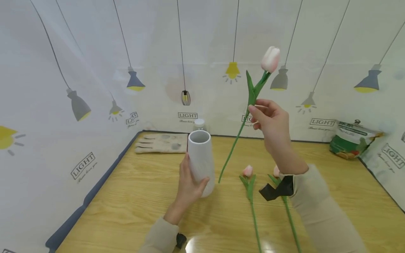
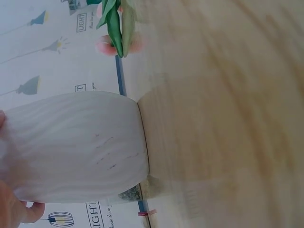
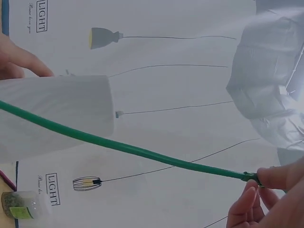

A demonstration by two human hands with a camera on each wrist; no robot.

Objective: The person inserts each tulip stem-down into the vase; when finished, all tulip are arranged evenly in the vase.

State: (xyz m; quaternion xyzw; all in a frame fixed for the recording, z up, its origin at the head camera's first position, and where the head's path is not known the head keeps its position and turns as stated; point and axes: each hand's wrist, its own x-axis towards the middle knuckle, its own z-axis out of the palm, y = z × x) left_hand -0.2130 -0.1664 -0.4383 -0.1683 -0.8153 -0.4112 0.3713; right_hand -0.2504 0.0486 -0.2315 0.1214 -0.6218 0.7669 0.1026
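Note:
A tall white vase with a rippled surface stands upright on the wooden table. My left hand holds it round its lower side, thumb across the front. Up and to the right, my right hand pinches a pink-and-white tulip just below its leaves. Its green stem slants down to the left, the lower end beside the vase in the head view. Two more tulips lie on the table: one pink tulip in front, another tulip partly hidden behind my right wrist.
A light-coloured glove lies at the back left. A small jar with a white lid stands behind the vase. At the back right is a green and white bag. A lamp-patterned sheet walls in the table.

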